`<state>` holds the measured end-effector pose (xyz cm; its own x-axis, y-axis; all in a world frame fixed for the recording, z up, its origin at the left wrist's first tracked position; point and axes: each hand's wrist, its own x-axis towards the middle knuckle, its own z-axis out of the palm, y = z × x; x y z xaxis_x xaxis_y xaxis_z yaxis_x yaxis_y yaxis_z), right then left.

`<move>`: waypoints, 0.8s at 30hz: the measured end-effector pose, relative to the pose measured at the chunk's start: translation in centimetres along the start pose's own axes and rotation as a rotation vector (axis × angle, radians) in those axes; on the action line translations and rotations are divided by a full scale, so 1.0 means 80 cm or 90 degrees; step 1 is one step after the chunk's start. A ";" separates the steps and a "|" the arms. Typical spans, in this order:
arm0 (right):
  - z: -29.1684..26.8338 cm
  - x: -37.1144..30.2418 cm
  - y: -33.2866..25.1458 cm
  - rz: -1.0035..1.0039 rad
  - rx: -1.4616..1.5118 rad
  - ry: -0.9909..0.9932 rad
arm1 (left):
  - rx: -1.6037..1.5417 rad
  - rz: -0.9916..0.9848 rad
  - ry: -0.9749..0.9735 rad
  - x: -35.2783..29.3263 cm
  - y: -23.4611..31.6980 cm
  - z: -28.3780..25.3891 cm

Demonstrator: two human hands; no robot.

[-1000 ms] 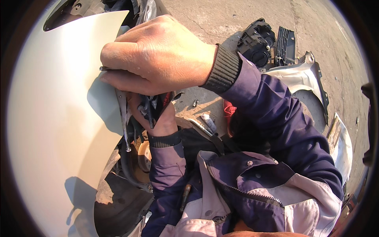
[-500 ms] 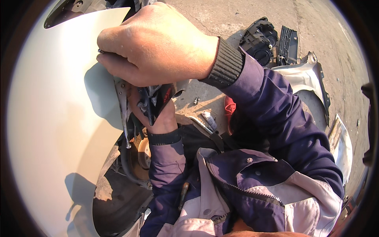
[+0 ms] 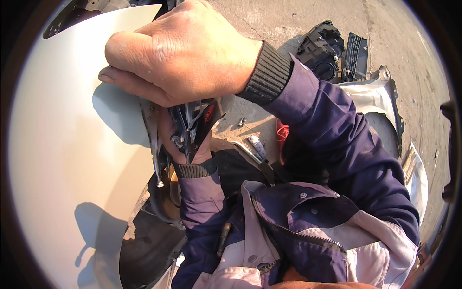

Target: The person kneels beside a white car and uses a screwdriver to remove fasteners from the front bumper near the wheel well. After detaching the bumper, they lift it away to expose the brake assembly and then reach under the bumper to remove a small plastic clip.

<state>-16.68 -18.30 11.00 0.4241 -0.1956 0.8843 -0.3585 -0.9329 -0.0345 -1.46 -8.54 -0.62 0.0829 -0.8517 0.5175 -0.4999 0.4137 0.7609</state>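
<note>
- Broadly, a pale panel (image 3: 53,149) fills the left; careful handling here probably means keeping metal off its paint. Its edge runs close by both hands.
- Right, concrete ground (image 3: 274,17) gives the elbow room to swing.
- The right hand (image 3: 175,55) is over the panel's edge, fingers curled nearly together; whether they grip anything, I cannot tell.
- The left hand (image 3: 167,134) is below, its fingers hidden, spread and hold unclear.
- The dark part (image 3: 198,137), before the left palm, likely wants steady support.
- A strip (image 3: 154,144) beside that palm leaves little space.
</note>
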 end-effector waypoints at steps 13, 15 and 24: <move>0.023 -0.011 0.040 0.216 0.170 0.206 | 0.275 0.128 0.032 -0.018 -0.005 -0.004; 0.024 -0.012 0.051 0.369 0.239 0.142 | 0.350 0.123 0.023 -0.020 -0.008 -0.007; 0.009 -0.011 0.046 0.410 0.230 0.115 | 0.284 0.151 0.034 -0.016 -0.009 -0.006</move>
<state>-17.77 -21.76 9.74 0.0693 -0.7111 0.6996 -0.1812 -0.6986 -0.6922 -0.81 -7.62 -1.65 -0.0388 -0.7287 0.6838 -0.8289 0.4057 0.3852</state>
